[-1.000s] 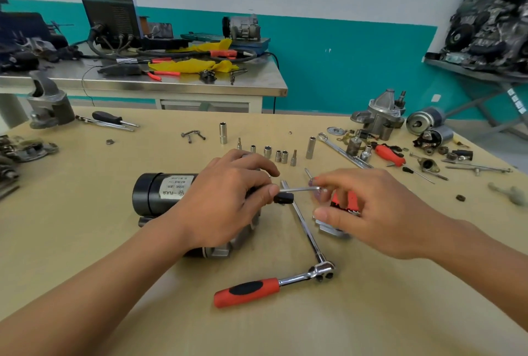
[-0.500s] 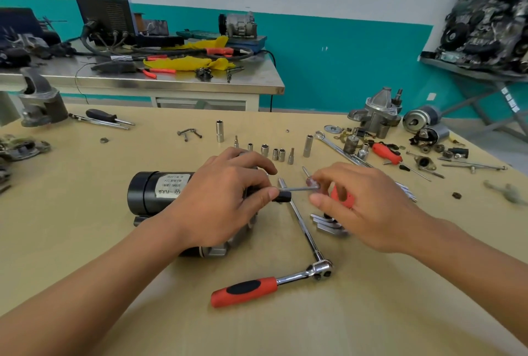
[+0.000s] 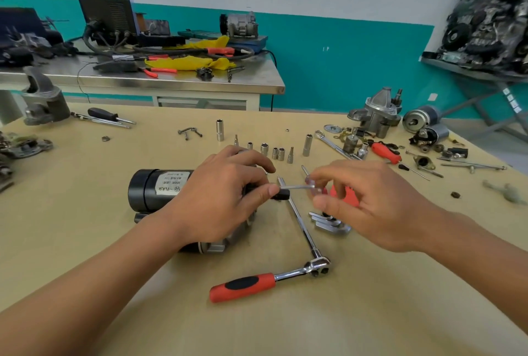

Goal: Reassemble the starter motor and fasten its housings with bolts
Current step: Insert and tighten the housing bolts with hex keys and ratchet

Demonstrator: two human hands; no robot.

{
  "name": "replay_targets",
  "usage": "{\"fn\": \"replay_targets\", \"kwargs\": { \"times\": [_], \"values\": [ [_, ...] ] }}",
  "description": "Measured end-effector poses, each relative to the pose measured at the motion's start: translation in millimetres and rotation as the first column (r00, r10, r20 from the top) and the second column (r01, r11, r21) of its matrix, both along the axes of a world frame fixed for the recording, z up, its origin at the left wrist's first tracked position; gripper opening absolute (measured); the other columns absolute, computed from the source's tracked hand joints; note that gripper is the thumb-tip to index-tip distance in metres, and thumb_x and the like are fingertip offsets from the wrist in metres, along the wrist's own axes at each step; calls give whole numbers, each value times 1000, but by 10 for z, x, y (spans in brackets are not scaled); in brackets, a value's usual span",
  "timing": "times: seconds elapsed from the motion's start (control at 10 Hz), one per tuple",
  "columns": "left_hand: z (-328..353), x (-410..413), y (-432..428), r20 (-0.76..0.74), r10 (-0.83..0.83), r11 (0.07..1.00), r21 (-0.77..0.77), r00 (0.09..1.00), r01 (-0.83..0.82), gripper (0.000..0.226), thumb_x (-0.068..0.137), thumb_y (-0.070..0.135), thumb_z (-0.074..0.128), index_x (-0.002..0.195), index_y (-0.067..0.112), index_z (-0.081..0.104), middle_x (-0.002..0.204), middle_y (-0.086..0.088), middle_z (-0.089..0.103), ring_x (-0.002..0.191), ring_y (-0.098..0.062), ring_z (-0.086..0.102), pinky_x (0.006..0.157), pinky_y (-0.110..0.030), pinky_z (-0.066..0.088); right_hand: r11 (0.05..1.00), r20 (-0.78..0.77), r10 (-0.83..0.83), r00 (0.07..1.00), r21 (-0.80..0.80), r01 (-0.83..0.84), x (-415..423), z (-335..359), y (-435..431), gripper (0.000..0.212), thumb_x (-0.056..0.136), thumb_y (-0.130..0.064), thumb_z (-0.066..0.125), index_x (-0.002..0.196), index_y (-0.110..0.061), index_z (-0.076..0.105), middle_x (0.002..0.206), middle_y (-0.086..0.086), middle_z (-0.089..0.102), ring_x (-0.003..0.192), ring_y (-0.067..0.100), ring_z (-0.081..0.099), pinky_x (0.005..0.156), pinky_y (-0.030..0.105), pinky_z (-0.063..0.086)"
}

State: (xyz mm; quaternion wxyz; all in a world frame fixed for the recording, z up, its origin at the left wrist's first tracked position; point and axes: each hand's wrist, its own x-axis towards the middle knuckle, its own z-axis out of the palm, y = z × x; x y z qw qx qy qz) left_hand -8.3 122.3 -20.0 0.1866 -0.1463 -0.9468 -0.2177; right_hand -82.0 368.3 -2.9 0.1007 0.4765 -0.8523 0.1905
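Note:
The black starter motor (image 3: 155,188) lies on its side on the tan table (image 3: 85,241), label facing up. My left hand (image 3: 220,198) grips its right end from above, and the thumb presses beside a small black part (image 3: 281,195) there. A thin long bolt (image 3: 294,186) runs level from that end to the right. My right hand (image 3: 368,204) pinches the bolt's right end between thumb and fingertips. The motor's right end and silver housing (image 3: 217,247) are mostly hidden under my left hand.
A red-handled ratchet (image 3: 243,287) with a long extension bar (image 3: 300,224) lies just in front of the motor. Flat wrenches (image 3: 328,222) and a red tool sit under my right hand. Several sockets (image 3: 264,149) stand behind; loose starter parts (image 3: 377,112) crowd the far right.
Both hands stay where they were on the motor and the bolt. My right fingers have shifted slightly on the bolt's end.

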Motion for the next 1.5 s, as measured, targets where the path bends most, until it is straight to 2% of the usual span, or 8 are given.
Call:
{"fn": "replay_targets", "kwargs": {
  "times": [0.3,0.5,0.6,0.7,0.9,1.2,1.3,1.5],
  "values": [
    [-6,13,-16,0,-36,999,-8,999,35,27,95,48,53,76,33,65,123,20,59,120,-10,46,94,-44,44,839,994,109,-31,-75,538,-39,-115,-343,44,102,-38,49,68,-11,57,46,-2,38,40,10,35,36,19,27],
    [-22,4,-19,-6,-23,1000,-3,1000,23,34,96,50,48,76,30,67,122,19,60,122,-10,46,95,-43,44,991,-72,-105,992,-92,98,-33,-231,-6,49,92,-64,45,91,-22,71,70,-10,63,63,11,57,55,27,45],
    [-26,-11,-12,8,-12,1000,-8,1000,12,34,95,50,50,80,29,71,123,20,59,122,-8,44,96,-42,44,981,304,-106,947,-122,149,31,-272,-134,52,101,-49,46,68,-11,61,51,-4,52,47,8,46,49,29,39],
    [-17,-13,-2,8,2,1000,-4,1000,-2,34,93,52,51,79,29,71,123,20,59,122,-10,45,95,-44,45,864,986,165,21,-154,478,85,-141,-292,48,101,-35,50,59,-14,52,41,-3,36,37,11,34,38,21,26],
    [-13,-6,-7,-11,1,1000,11,1000,-1,31,96,50,48,73,34,60,122,18,60,121,-11,47,95,-45,45,999,74,-21,997,-42,24,34,-43,-69,45,92,-63,44,95,-25,69,72,-13,62,63,3,54,56,17,40],
    [-10,-12,-16,-4,-5,1000,5,1000,5,26,95,47,54,75,35,63,122,18,59,122,-11,47,95,-44,45,843,995,90,30,-92,530,-48,-128,-390,44,102,-37,47,69,-11,60,47,-1,43,41,12,38,38,20,29],
    [-16,-13,-12,-8,-1,1000,8,1000,1,26,97,46,52,73,37,59,121,19,59,121,-11,47,95,-44,45,952,480,-178,859,-138,274,-23,-196,-221,51,95,-62,44,87,-19,70,65,-5,64,54,6,54,51,25,44],
    [-23,-30,-12,-8,12,1000,-7,1000,-12,33,94,53,51,76,31,66,122,18,60,121,-11,47,94,-45,46,965,538,-87,839,-164,205,-15,-199,-204,50,101,-46,48,62,-16,58,47,-7,50,44,9,44,43,25,38]
  ]
}}
